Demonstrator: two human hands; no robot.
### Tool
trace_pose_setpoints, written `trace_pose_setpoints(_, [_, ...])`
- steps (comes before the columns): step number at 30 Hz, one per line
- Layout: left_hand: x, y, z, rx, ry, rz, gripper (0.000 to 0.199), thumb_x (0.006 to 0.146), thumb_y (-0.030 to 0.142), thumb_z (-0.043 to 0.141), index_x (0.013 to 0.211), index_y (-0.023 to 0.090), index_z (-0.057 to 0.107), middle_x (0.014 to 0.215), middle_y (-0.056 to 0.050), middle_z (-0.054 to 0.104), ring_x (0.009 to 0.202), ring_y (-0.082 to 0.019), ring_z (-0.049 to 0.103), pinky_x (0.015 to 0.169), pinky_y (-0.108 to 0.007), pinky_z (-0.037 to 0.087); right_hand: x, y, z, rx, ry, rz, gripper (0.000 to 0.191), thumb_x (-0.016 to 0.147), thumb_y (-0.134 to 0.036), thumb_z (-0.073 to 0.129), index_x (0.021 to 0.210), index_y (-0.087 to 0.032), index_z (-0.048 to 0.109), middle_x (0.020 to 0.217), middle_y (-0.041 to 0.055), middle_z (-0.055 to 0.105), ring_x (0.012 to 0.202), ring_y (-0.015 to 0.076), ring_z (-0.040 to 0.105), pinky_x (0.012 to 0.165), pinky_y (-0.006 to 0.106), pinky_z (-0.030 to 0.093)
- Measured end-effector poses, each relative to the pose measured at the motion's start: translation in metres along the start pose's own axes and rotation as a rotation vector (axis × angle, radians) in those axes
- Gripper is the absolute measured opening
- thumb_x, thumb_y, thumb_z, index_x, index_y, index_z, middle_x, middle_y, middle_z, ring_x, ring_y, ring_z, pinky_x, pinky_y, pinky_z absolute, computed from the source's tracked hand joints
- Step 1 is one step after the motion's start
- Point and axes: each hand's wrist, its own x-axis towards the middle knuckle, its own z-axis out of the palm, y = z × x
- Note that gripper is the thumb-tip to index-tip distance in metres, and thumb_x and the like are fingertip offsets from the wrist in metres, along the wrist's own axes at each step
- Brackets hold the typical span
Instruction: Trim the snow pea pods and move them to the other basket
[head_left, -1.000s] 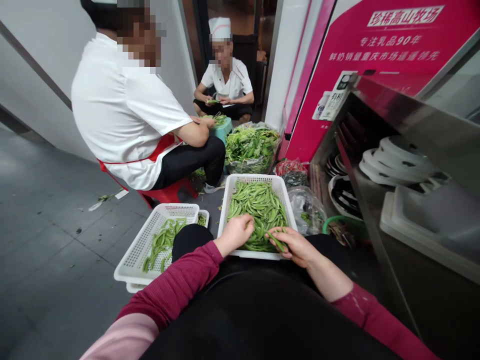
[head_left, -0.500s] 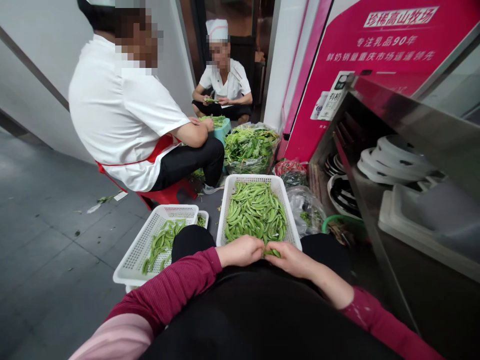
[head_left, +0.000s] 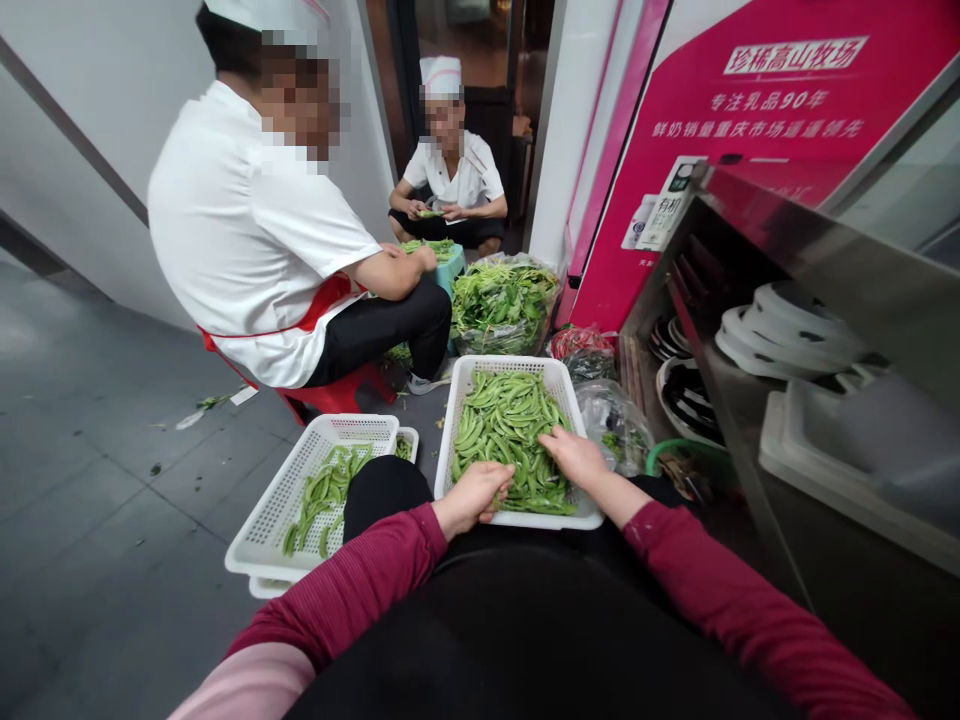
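Left hand (head_left: 474, 493), in the head view, curls its fingers together over the near side of the white perforated basket (head_left: 514, 362), contents hidden. Right hand (head_left: 577, 460) reaches to pea pods (head_left: 506, 412) inside that basket, grip unclear; apparently picking up pods, next calling for a light pinch.

Left hand (head_left: 475, 494) curled, right hand (head_left: 576, 460) palm-down, slightly apart.

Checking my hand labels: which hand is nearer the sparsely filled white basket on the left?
Left. The left hand is a little to the right of the sparsely filled basket; the right hand is farther right, over pods in the fuller basket.
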Motion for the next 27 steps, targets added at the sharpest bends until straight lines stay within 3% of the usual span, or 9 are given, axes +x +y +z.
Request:
trace_pose_setpoints(5, [0.004, 0.000, 0.000, 0.166, 0.096, 0.038, 0.029, 0.071, 0.042, 0.047, 0.061, 0.016, 0.039, 0.046, 0.007, 0.038, 0.029, -0.003, 0.027, 0.030, -0.018, 0.021, -0.002, -0.010, -0.010, -0.055, 0.109, -0.131, 0.023, 0.083, -0.017, 0.038, 0.095, -0.025, 0.056, 0.095, 0.0043, 0.054, 0.079, 0.0152, 0.052, 0.058, 0.023, 0.034])
trace_pose_setpoints(9, [0.006, 0.008, 0.004, 0.384, 0.109, 0.106, 0.025, 0.074, 0.038, 0.043, 0.075, 0.014, 0.049, 0.043, 0.008, 0.036, 0.031, -0.005, 0.030, 0.034, -0.019, 0.026, -0.020, -0.023, -0.029, -0.030, 0.224, -0.274, 0.023, 0.083, -0.016, 0.039, 0.097, -0.024, 0.055, 0.096, 0.0041, 0.055, 0.081, 0.0144, 0.052, 0.059, 0.022, 0.036])
trace_pose_setpoints(15, [0.001, 0.021, 0.007, 0.745, 0.073, 0.390, 0.024, 0.075, 0.026, 0.038, 0.069, 0.012, 0.057, 0.054, 0.003, 0.047, 0.051, -0.007, 0.039, 0.051, -0.020, 0.031, -0.041, -0.044, -0.042, 0.107, 0.192, -0.274, 0.017, 0.081, -0.018, 0.043, 0.088, -0.024, 0.057, 0.086, 0.0008, 0.056, 0.071, 0.0123, 0.054, 0.057, 0.021, 0.038])
trace_pose_setpoints(17, [-0.002, 0.023, 0.006, 0.781, 0.055, 0.418, 0.025, 0.074, 0.025, 0.038, 0.069, 0.012, 0.058, 0.056, 0.002, 0.047, 0.054, -0.007, 0.039, 0.052, -0.019, 0.030, -0.044, -0.046, -0.042, 0.191, 0.176, -0.255, 0.015, 0.081, -0.021, 0.044, 0.086, -0.024, 0.057, 0.084, 0.0003, 0.057, 0.070, 0.0127, 0.055, 0.058, 0.022, 0.039])
trace_pose_setpoints(22, [-0.006, 0.022, 0.008, 0.651, 0.036, 0.381, 0.020, 0.070, 0.021, 0.040, 0.064, 0.012, 0.056, 0.051, 0.004, 0.042, 0.048, -0.006, 0.035, 0.048, -0.018, 0.029, -0.049, -0.054, -0.044, 0.586, 0.236, -0.212, 0.013, 0.080, -0.022, 0.046, 0.084, -0.023, 0.059, 0.083, 0.0014, 0.057, 0.076, 0.0136, 0.055, 0.067, 0.024, 0.041])
trace_pose_setpoints(25, [-0.001, 0.013, 0.007, 0.524, 0.116, 0.270, 0.017, 0.067, 0.020, 0.040, 0.062, 0.012, 0.054, 0.046, 0.005, 0.039, 0.040, -0.005, 0.031, 0.040, -0.018, 0.024, -0.052, -0.059, -0.049, 0.868, 0.373, -0.117, 0.012, 0.078, -0.025, 0.050, 0.079, -0.021, 0.061, 0.083, 0.0035, 0.059, 0.081, 0.0159, 0.054, 0.074, 0.027, 0.041])
trace_pose_setpoints(27, [0.003, 0.005, 0.001, 0.479, 0.207, 0.158, 0.017, 0.067, 0.021, 0.039, 0.063, 0.012, 0.054, 0.043, 0.006, 0.036, 0.034, -0.005, 0.028, 0.035, -0.018, 0.020, -0.055, -0.057, -0.051, 1.018, 0.461, 0.041, 0.012, 0.075, -0.029, 0.053, 0.076, -0.019, 0.060, 0.079, 0.0041, 0.059, 0.075, 0.0167, 0.054, 0.070, 0.029, 0.042])
